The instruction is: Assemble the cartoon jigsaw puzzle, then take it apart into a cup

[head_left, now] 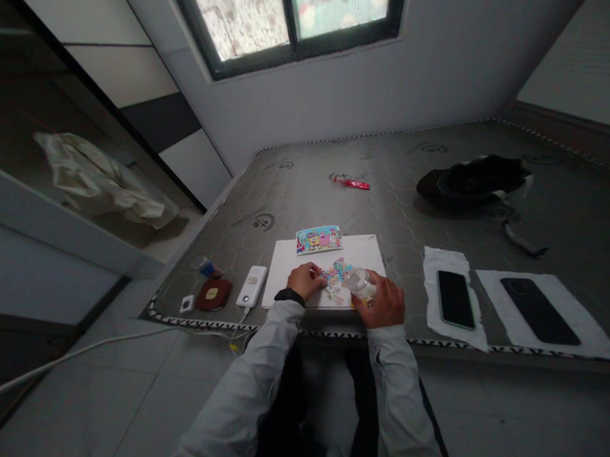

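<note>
My right hand [384, 302] is wrapped round a clear plastic jar [358, 282], tilted low over the white board [286, 258]. Colourful small jigsaw pieces [337, 274] lie in a loose heap between my hands. At the heap's left edge is my left hand [306, 280], its fingers curled together; whether a piece sits in them is too small to make out. Behind the heap, a picture card [319, 240] with cartoon figures lies on the board.
Left of the board are a white power bank [251, 286] with a cable, a brown case [214, 295] and a blue can [205, 267]. To the right, a phone [455, 298] and a dark phone [539, 310] lie on white sheets. Farther back are a red item [350, 183] and a cap [474, 181].
</note>
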The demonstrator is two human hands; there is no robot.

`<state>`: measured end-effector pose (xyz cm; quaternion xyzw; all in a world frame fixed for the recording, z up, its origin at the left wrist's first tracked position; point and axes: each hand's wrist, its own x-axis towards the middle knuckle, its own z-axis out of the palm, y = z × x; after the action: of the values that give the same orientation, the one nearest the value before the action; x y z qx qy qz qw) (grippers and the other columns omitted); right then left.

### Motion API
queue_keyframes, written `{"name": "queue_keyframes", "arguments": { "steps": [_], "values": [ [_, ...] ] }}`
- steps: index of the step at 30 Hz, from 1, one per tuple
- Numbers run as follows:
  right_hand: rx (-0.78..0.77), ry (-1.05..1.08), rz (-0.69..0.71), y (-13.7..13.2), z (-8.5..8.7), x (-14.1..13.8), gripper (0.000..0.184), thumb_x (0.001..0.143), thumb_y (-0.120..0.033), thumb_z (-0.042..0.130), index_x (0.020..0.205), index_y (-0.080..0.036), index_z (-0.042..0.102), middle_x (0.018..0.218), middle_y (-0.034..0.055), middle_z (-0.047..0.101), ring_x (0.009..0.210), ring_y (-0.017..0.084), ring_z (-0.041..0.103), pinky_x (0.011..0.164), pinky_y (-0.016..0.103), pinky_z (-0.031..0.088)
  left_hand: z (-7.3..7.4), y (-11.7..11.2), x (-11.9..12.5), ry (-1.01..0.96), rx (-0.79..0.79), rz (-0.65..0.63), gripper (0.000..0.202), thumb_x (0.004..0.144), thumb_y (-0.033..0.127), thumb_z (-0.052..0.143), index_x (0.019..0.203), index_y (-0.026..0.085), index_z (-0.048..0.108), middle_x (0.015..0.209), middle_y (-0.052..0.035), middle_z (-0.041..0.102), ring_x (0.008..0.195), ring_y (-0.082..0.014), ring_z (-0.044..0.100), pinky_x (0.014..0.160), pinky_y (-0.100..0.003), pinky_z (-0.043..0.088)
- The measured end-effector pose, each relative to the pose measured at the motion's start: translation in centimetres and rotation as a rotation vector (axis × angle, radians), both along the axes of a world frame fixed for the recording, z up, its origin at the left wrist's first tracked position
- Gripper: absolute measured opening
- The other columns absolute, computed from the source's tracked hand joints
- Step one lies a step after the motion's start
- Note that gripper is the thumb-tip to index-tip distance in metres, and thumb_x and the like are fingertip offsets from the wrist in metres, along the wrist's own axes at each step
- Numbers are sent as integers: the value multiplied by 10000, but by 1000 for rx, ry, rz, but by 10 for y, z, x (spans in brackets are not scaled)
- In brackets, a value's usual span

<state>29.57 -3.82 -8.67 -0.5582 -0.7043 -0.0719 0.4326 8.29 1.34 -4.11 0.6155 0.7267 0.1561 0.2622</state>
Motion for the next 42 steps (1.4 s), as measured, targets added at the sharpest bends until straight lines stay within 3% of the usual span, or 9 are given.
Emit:
{"name": "queue_keyframes", "arguments": {
  "steps": [12, 15, 18, 22, 25, 27, 31, 36, 42],
  "values": [
    [28, 20, 16, 1, -4, -3, 487, 818, -369, 676, 1257, -195, 558, 1027, 65, 693, 926, 238, 624, 826, 354, 373, -9, 4, -17, -246, 29, 71, 186, 734, 193, 788, 882, 167, 679, 774, -22, 742, 653, -125, 695, 611, -208, 521],
    [32, 15, -8, 2, -4, -6, 479, 811, -370, 675, 1244, -196, 568, 1012, 60, 697, 915, 238, 623, 824, 355, 368, -1, 4, -19, -316, 63, 86, 184, 756, 221, 766, 892, 166, 655, 775, -19, 731, 621, -123, 687, 594, -212, 529],
    [18, -1, -11, 2, -3, -10, 476, 814, -374, 671, 1244, -197, 572, 1029, 63, 703, 914, 241, 620, 821, 360, 362, 17, 2, -12, -453, 158, 68, 217, 748, 262, 775, 889, 173, 636, 793, -14, 722, 606, -120, 678, 595, -221, 535],
    [3, -9, -11, 1, -2, -13, 483, 826, -397, 670, 1253, -197, 568, 1056, 70, 702, 924, 244, 613, 830, 366, 359, 53, -9, 10, -485, 329, -123, 209, 765, 287, 775, 879, 191, 628, 857, -3, 734, 670, -117, 681, 633, -220, 536],
    [20, -3, -4, 2, -3, -13, 489, 840, -425, 662, 1261, -197, 563, 1052, 68, 698, 918, 239, 612, 831, 363, 363, 75, -15, 25, -427, 405, -388, 126, 808, 233, 743, 862, 187, 638, 837, 9, 719, 736, -115, 681, 699, -221, 538],
    [39, -5, 0, 3, -4, -12, 499, 848, -455, 653, 1261, -192, 561, 1040, 69, 699, 909, 237, 612, 824, 362, 365, 81, -17, 31, -324, 435, -576, 78, 831, 192, 722, 873, 183, 657, 824, 12, 706, 741, -108, 662, 720, -219, 518],
    [63, -5, 5, 4, -7, -10, 507, 855, -472, 644, 1265, -186, 557, 1039, 75, 701, 915, 237, 620, 821, 356, 371, 72, -14, 36, -158, 440, -762, 90, 830, 103, 700, 876, 179, 698, 817, 5, 716, 732, -109, 649, 707, -214, 481],
    [48, 9, -2, 3, -7, -10, 496, 839, -430, 669, 1262, -195, 562, 1029, 71, 700, 912, 237, 623, 824, 353, 370, 59, -13, 37, -165, 433, -696, 187, 780, 54, 724, 909, 184, 762, 876, -23, 776, 792, -142, 705, 765, -232, 508],
    [53, -5, 4, 3, -6, -11, 510, 829, -429, 670, 1263, -185, 562, 1040, 75, 697, 912, 240, 611, 820, 362, 367, 60, -13, 35, -205, 374, -661, 217, 771, 72, 744, 953, 180, 792, 877, -36, 793, 784, -151, 724, 757, -230, 535]
  ]
}}
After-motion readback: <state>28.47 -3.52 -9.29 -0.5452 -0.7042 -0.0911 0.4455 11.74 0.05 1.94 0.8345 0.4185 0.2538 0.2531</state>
